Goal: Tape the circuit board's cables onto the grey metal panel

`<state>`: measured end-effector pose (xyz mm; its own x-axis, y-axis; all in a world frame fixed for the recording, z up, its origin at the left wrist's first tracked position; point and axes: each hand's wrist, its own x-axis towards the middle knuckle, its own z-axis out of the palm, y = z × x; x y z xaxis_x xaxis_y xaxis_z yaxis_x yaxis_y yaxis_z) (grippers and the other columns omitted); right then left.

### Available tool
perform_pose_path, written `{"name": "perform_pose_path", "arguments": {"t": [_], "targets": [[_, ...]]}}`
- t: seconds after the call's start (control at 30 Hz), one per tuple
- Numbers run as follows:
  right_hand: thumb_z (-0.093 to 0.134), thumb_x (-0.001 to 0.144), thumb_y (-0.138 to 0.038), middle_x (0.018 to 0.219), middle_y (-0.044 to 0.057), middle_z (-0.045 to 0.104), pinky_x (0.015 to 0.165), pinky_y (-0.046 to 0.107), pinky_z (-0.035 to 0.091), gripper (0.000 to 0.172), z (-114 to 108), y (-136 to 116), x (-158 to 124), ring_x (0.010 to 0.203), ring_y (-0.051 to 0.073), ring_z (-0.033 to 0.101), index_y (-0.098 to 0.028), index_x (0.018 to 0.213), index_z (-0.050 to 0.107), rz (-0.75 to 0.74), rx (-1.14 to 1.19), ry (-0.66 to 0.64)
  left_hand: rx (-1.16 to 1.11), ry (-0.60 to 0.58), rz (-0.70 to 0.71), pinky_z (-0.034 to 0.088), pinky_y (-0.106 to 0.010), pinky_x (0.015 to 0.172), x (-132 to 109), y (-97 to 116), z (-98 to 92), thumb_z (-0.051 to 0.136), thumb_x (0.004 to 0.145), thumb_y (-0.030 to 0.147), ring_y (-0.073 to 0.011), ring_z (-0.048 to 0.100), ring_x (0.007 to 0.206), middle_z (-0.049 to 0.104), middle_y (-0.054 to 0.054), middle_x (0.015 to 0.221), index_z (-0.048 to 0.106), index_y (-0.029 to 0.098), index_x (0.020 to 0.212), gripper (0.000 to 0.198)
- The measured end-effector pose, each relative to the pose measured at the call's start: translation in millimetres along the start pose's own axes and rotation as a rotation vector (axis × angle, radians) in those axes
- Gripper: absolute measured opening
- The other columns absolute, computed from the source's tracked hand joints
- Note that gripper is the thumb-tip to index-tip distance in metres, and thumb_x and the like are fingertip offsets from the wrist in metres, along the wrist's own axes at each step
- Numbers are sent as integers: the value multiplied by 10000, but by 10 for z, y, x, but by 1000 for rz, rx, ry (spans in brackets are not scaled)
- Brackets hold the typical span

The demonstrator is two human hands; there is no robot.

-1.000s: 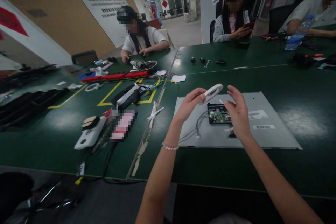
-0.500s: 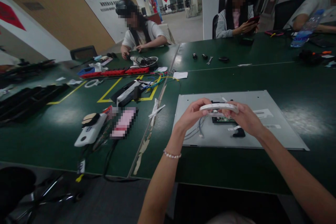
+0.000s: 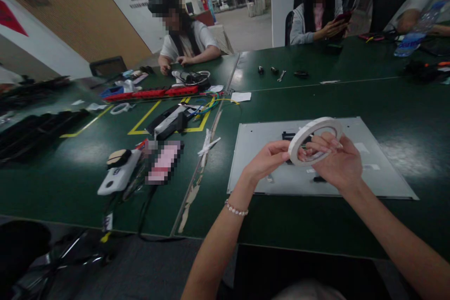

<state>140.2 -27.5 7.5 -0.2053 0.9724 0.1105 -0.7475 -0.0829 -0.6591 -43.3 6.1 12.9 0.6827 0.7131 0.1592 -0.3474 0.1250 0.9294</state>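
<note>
Both hands hold one roll of tape [image 3: 315, 140] above the grey panel [image 3: 383, 168]. Left hand [image 3: 269, 161] pinches its near-left rim; right hand [image 3: 339, 161] grips the right side, fingers [image 3: 318, 149] hooked through the hole. Roll: thin white ring, tilted, open face toward the camera. Panel lies flat on the green table [image 3: 351, 98].

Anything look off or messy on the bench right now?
Nothing looks damaged or spilled. Both hands, left hand and right hand, hold a white tape roll above the grey panel. Loose tape strips lie scattered along the table seam, which looks untidy.
</note>
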Motion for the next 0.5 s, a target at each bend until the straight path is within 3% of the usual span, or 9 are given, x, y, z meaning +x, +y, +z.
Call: {"name": "perform_pose_path", "arguments": {"t": [0.13,0.33,0.5], "targets": [[495,849,-429,628,-8,288,760,347,471,339,-17,22,8,618,127,371,-198,643,358,61,181,-63,-12,-7,1,439,-362,835,2,15,-2,719,698,549,-248,622,914,668,-96,804,693,146,771,410],[485,826,-454,633,15,287,677,338,432,371,13,-47,7,632,148,358,-189,591,376,-36,-64,-99,-53,-18,33,420,-345,792,29,38,-32,636,758,558,-228,588,827,587,-72,713,672,156,730,405],[445,847,-447,634,31,321,708,345,418,355,-19,-65,-13,682,167,399,-188,604,463,-58,-181,-133,-79,-37,10,416,-361,821,23,28,-80,640,749,556,-205,548,783,548,-64,704,648,162,732,395]]}}
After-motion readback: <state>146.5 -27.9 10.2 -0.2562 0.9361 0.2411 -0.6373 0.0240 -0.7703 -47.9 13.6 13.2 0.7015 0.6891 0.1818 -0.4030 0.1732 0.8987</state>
